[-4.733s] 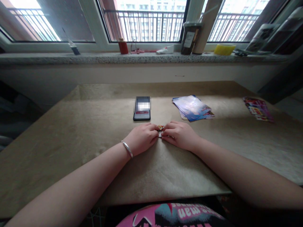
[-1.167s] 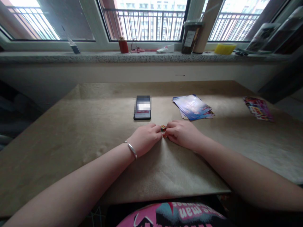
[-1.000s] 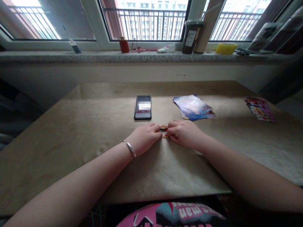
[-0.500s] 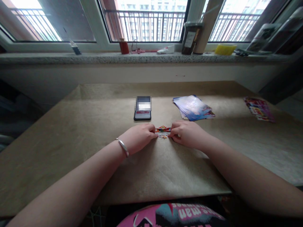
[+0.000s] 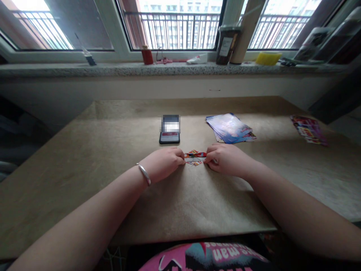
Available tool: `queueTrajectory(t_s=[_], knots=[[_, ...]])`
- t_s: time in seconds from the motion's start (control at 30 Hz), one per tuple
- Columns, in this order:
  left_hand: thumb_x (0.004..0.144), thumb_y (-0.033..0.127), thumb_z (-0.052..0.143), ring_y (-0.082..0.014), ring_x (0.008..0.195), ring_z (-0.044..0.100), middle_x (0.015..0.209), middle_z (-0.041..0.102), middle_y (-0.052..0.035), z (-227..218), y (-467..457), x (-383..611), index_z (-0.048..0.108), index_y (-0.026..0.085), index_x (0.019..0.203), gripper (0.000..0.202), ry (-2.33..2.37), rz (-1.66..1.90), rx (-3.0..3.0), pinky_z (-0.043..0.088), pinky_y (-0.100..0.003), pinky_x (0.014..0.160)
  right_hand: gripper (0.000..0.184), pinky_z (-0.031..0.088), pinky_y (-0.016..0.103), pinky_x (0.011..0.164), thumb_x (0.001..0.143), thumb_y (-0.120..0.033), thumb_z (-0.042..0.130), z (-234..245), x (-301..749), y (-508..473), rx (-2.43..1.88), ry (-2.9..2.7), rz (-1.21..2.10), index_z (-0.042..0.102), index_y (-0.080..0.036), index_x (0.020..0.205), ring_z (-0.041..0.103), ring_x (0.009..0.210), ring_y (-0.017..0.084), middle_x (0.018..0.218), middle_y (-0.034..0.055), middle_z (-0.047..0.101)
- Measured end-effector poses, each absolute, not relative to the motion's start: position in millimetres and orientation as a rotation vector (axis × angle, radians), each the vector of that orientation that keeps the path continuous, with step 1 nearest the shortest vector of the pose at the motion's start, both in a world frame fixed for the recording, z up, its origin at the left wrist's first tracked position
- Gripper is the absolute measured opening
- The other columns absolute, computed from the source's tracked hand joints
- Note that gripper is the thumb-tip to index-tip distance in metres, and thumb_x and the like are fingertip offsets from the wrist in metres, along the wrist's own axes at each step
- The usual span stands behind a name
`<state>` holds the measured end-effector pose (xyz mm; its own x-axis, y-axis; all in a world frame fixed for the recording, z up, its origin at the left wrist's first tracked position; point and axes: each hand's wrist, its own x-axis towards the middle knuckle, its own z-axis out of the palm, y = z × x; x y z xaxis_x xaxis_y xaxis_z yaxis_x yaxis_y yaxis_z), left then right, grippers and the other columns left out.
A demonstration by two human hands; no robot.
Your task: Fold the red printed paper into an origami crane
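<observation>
Between my hands, on the brown table, lies a small piece of folded colourful paper (image 5: 195, 159), printed red, orange and green with a pale band across its middle. Its upper and lower edges come to points. My left hand (image 5: 168, 161) pinches its left end between thumb and fingers. At the right end, my right hand (image 5: 222, 159) grips it the same way. Both ends of the paper are hidden by the fingertips. A silver bracelet (image 5: 144, 174) circles my left wrist.
Beyond my left hand lies a phone (image 5: 169, 137). A stack of bluish printed sheets (image 5: 229, 127) sits past my right hand, and reddish printed papers (image 5: 307, 130) are at the far right. Several items, including a dark jar (image 5: 225, 47) and a yellow sponge-like block (image 5: 267, 58), line the windowsill.
My hands have moved slightly apart along the folded paper, so more of its length shows between them. The other things on the table stay in place.
</observation>
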<state>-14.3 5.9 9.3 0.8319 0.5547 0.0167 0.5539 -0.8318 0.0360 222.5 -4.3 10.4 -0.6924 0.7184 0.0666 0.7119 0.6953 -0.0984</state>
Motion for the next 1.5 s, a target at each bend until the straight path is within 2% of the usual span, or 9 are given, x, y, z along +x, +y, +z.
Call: queueTrajectory(t_s=[0.33, 0.47, 0.6, 0.67, 0.9, 1.07, 1.3, 1.4, 1.5], knots=[[0.083, 0.007, 0.045, -0.0162, 0.095, 0.058, 0.111, 0.060, -0.0067, 4, 8, -17, 0.067, 0.019, 0.096, 0.028, 0.858, 0.255, 2.970, 0.048, -0.031, 0.086, 0.014, 0.037, 0.025, 0.065, 0.077, -0.019, 0.053, 1, 226, 1, -1.134, -2.686, 0.200, 0.066, -0.020, 0.077, 0.056, 0.071, 0.014, 0.075, 0.0018, 0.064], [0.082, 0.007, 0.044, -0.0172, 0.095, 0.056, 0.109, 0.061, -0.0071, 0, 8, -15, 0.063, 0.016, 0.092, 0.023, 0.853, 0.341, 2.962, 0.047, -0.032, 0.086, 0.015, 0.037, 0.024, 0.062, 0.078, -0.030, 0.057, -5, 224, 5, -1.227, -2.539, 0.233, 0.062, -0.018, 0.086, 0.054, 0.070, 0.014, 0.079, 0.0023, 0.061], [0.085, 0.013, 0.044, -0.0168, 0.088, 0.055, 0.098, 0.062, -0.0075, -2, 6, -10, 0.059, 0.014, 0.091, 0.016, 0.940, 0.338, 2.940, 0.048, -0.031, 0.081, 0.033, 0.041, 0.029, 0.075, 0.075, -0.039, 0.062, -10, 221, 7, -1.252, -2.485, 0.205, 0.060, -0.018, 0.101, 0.055, 0.087, 0.019, 0.097, 0.0067, 0.061], [0.086, 0.017, 0.045, -0.0174, 0.087, 0.054, 0.095, 0.062, -0.0073, -4, 5, -7, 0.058, 0.015, 0.095, 0.015, 1.003, 0.348, 2.921, 0.048, -0.032, 0.079, 0.034, 0.041, 0.033, 0.082, 0.077, -0.040, 0.061, -11, 220, 7, -1.246, -2.503, 0.207, 0.061, -0.019, 0.104, 0.053, 0.092, 0.022, 0.102, 0.0082, 0.060], [0.083, 0.023, 0.054, -0.0216, 0.097, 0.054, 0.105, 0.062, -0.0101, -5, 0, -3, 0.046, 0.013, 0.121, 0.040, 1.132, 0.477, 2.821, 0.045, -0.038, 0.089, 0.028, 0.042, 0.035, 0.084, 0.078, -0.035, 0.061, -12, 217, 8, -1.211, -2.492, 0.233, 0.064, -0.019, 0.101, 0.053, 0.094, 0.022, 0.099, 0.0089, 0.063], [0.083, 0.030, 0.057, -0.0215, 0.096, 0.056, 0.106, 0.062, -0.0096, -3, -1, -4, 0.047, 0.015, 0.120, 0.042, 1.221, 0.530, 2.734, 0.047, -0.037, 0.085, 0.026, 0.041, 0.035, 0.087, 0.076, -0.030, 0.062, -11, 216, 10, -1.094, -2.421, 0.228, 0.061, -0.017, 0.099, 0.053, 0.098, 0.022, 0.097, 0.0086, 0.065], [0.078, 0.025, 0.062, -0.0205, 0.095, 0.059, 0.107, 0.062, -0.0092, -6, 0, -4, 0.045, 0.015, 0.122, 0.048, 1.267, 0.621, 2.647, 0.048, -0.036, 0.083, 0.023, 0.044, 0.033, 0.080, 0.075, -0.025, 0.062, -13, 213, 9, -1.124, -2.387, 0.306, 0.057, -0.017, 0.095, 0.056, 0.091, 0.020, 0.092, 0.0072, 0.064], [0.078, 0.023, 0.061, -0.0196, 0.094, 0.059, 0.108, 0.061, -0.0082, -7, 1, -3, 0.044, 0.017, 0.122, 0.048, 1.262, 0.664, 2.631, 0.049, -0.035, 0.083, 0.029, 0.046, 0.029, 0.071, 0.072, -0.023, 0.063, -18, 211, 9, -1.209, -2.250, 0.456, 0.055, -0.017, 0.099, 0.058, 0.080, 0.017, 0.090, 0.0056, 0.062], [0.079, 0.022, 0.059, -0.0199, 0.093, 0.059, 0.106, 0.061, -0.0080, -8, 2, -3, 0.045, 0.018, 0.122, 0.046, 1.243, 0.653, 2.654, 0.048, -0.035, 0.082, 0.040, 0.046, 0.028, 0.072, 0.071, -0.019, 0.063, -22, 209, 9, -1.180, -2.162, 0.579, 0.051, -0.019, 0.109, 0.058, 0.079, 0.015, 0.093, 0.0044, 0.062]])
